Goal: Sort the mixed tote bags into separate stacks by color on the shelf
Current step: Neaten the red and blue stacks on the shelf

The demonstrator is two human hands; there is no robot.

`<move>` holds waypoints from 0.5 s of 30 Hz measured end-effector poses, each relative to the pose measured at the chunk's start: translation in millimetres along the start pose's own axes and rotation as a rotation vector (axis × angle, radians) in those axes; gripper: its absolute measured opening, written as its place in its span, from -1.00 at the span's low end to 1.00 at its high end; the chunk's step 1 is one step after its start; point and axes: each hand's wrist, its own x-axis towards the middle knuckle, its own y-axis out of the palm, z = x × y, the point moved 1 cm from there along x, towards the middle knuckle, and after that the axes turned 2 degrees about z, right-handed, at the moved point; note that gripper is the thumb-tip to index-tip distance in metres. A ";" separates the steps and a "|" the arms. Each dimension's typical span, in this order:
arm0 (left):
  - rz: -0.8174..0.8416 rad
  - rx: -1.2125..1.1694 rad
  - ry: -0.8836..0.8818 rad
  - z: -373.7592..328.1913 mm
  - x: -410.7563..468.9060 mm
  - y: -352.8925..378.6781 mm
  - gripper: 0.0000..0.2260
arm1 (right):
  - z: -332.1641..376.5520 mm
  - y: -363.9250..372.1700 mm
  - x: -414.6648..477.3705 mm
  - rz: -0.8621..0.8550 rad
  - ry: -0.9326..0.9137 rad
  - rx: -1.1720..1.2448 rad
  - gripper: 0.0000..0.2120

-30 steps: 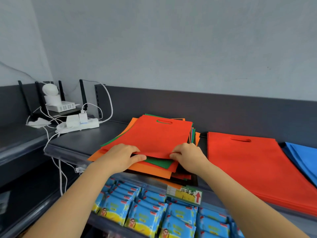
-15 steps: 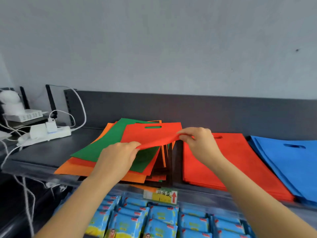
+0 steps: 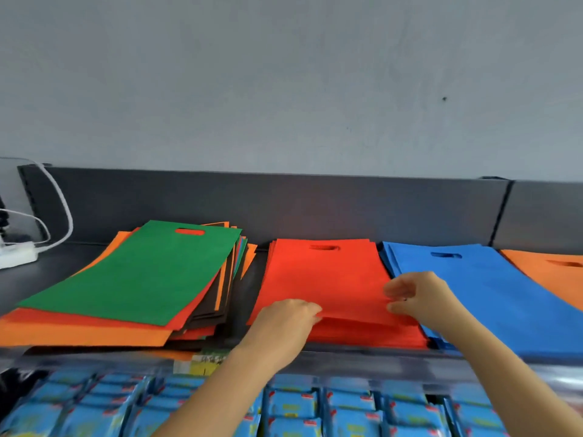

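While the top red bag (image 3: 325, 279) lies almost flat on the red stack (image 3: 362, 337) in the middle of the shelf (image 3: 247, 294), both hands sit at its near edge. The left hand (image 3: 284, 323) has curled fingertips pinching the near-left corner. The right hand (image 3: 419, 298) is at the near-right edge with thumb and fingers parted around it, and whether they grip or have let go cannot be told. That near edge rides a little above the bags beneath, so the bag seems not fully settled. Its long axis runs away from the person toward the dark back panel (image 3: 284, 203), handle cut-out at the far end, as with every bag in view. The blue stack (image 3: 492, 294) lies just beside the red one on the right, and the orange stack (image 3: 552, 272) sits beyond that. Left of the red stack, across a narrow bare strip of shelf, sits the mixed pile (image 3: 202, 310), fanned and uneven, with a green bag (image 3: 135, 272) on top. The likely next step is to free the red bag and reach left for the green one, and the left hand is the nearer. No green stack shows here. The only open shelf visible lies left of the pile, toward the power strip (image 3: 15, 255) and its cables, since the sorted stacks crowd the right side.
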 end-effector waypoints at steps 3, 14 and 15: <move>0.078 0.066 -0.022 -9.4 1.3 5.8 -0.46 | -17.7 3.7 2.2 0.063 0.013 -0.164 -0.73; -0.232 -0.005 -0.064 29.2 -42.7 -44.1 -0.64 | 52.7 48.5 11.7 -0.001 -0.280 -0.298 -0.78; -0.284 0.015 -0.098 42.7 -53.0 -54.1 -0.64 | 67.1 58.9 11.1 0.006 -0.333 -0.281 -0.78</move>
